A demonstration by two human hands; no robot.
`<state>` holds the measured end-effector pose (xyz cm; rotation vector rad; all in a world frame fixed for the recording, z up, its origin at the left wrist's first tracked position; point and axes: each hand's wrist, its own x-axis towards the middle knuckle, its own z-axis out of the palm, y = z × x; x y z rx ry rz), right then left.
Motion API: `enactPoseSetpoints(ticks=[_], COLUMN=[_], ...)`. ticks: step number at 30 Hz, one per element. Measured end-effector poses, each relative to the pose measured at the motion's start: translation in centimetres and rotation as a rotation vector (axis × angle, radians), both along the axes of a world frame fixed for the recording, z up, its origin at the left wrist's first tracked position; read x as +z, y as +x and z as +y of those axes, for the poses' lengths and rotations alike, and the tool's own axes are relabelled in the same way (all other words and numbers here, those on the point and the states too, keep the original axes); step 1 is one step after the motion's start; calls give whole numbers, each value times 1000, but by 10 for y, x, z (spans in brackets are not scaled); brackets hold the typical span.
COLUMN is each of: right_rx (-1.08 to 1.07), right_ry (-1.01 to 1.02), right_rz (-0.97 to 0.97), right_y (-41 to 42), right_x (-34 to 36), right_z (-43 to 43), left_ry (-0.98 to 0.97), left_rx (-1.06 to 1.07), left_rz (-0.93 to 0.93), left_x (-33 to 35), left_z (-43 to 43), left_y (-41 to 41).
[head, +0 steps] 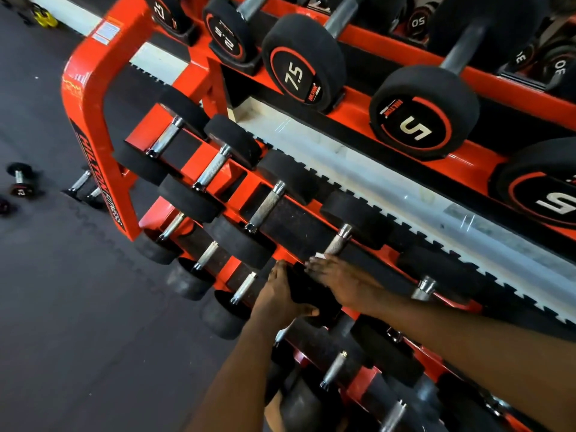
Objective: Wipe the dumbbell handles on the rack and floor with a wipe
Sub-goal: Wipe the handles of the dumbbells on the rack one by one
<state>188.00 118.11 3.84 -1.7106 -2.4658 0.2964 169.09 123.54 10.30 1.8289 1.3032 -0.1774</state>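
Low on the orange rack [93,98], near 6 o'clock, the left hand [277,296] grips the black head of a dumbbell [311,293]. At its 1 o'clock the right hand [341,279], fingers nearly straight, presses a white wipe [320,255] to the steel handle [338,241].

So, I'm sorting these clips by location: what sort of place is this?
Most likely a gym's free-weights area. An orange tiered rack holds rows of black dumbbells, among them a 7.5 dumbbell and a 5 dumbbell, and a small loose dumbbell lies on the dark floor.
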Motion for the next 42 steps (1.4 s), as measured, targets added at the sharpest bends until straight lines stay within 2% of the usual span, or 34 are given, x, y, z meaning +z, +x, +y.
enactPoseSetpoints(ticks=[4,7,12,14,17,19,22,25,27,29,33,35,36,37,38,39,40,42], right_rx=[-584,-807,-1608,-1805,-1844,-1873,-1831,-1708,-1748,-1816,-1818,-1877,-1908,-1916,-1877,-1890,-1944,-1835], right_ry=[82,58,-36,-98,-228,-165,-125,-130,-16,-3,-292,-356,-394,-311,-177,-48,-24,-191], right_rz=[200,629,1086,1246,1515,1591,1517,1615,1622,1620,1668,1809,1700,1668,1842,1785,1737,1672], right_y=[5,-29,-53,-36,-12,-19,-37,-36,-23,-21,-36,-33,-31,-25,-18,-15,-17,-27], right_x=[-5,-7,7,4,-15,-8,8,25,21,15,-8,-1,10,17,18,23,27,29], right_z=[0,-8,1,20,50,55,33,23,37,47,37,37,38,42,46,50,51,46], left_ry=[-13,-15,-17,-21,-15,-10,-9,-9,-9,-10,-22,-29,-28,-34,-39,-41,-37,-35], left_rx=[3,7,10,8,1,1,-4,-3,0,-5,0,0,2,4,3,7,9,2], left_rz=[8,7,17,18,20,19,31,39,41,42,32,35,37,39,39,39,40,41], left_x=[1,1,1,-1,-4,-4,-2,-2,-2,-1,1,2,2,1,1,1,0,0], left_z=[0,1,0,1,1,2,1,1,0,1,1,1,1,1,1,1,1,1], left_y=[-1,0,0,-1,-1,-1,0,1,1,1,2,2,2,2,2,2,1,1])
